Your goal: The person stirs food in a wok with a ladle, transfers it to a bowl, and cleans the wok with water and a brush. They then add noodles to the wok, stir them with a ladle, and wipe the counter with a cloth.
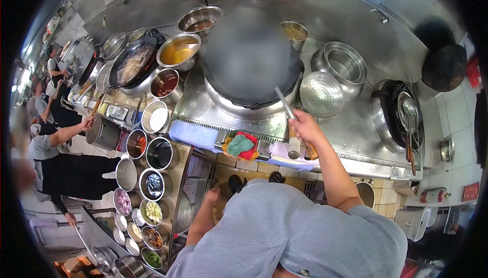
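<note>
My right hand (306, 127) is closed around the shaft of a long-handled wok tool (284, 102). Its metal shaft slants up and left toward a large dark wok (249, 101), and a grey blur hides the tool's head and the wok's contents. Below the hand, a handle with a metal end (293, 148) and a wooden handle end (311, 151) show at the stove's front edge. My left hand (213, 195) hangs low beside my body with its fingers curled in, and nothing shows in it. A perforated strainer (322, 95) rests right of the wok, against a metal pot (345, 62).
Bowls of yellow liquid (179, 51) and red sauce (165, 83) stand left of the wok. Several ingredient tubs (154, 184) line the left counter. Coloured cloths (241, 146) lie along the stove's front edge. A co-worker (66, 161) stands at the left by another wok (133, 62).
</note>
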A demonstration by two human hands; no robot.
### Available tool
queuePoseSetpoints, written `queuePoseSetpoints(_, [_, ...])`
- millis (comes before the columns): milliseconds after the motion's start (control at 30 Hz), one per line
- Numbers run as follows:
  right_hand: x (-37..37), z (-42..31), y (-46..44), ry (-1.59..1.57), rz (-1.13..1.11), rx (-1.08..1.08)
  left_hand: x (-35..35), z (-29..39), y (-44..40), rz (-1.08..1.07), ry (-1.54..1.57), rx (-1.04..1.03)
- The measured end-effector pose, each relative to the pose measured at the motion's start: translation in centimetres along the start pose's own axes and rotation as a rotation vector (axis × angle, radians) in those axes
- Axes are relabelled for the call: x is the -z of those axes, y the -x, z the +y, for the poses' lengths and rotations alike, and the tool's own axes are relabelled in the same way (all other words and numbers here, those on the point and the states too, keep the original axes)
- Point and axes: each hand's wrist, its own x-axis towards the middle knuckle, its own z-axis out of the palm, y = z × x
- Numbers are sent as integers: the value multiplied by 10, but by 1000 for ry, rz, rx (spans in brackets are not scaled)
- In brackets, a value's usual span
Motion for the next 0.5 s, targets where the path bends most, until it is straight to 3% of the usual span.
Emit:
queuePoseSetpoints(67, [5, -6, -8, 30, 146, 84, -2, 7, 6, 52, 164, 26])
queuePoseSetpoints(167, [7, -10, -23, 30, 307, 73, -1, 1, 1, 52, 118, 31])
queuePoseSetpoints(233, [4, -14, -32, 31, 281, 37, -4, -11, -8, 62, 99, -28])
queuePoseSetpoints(400, [6, 7, -67, -461, -56, -14, -10, -46, -43, 43, -117, -164])
queuePoseSetpoints(433, [3, 4, -64, -459, -63, -16, -12, -31, -30, 16, -78, -124])
queuePoseSetpoints(500, [-6, -10, -46, -139, -9, 58, -10, -10, -12, -7, -38, -77])
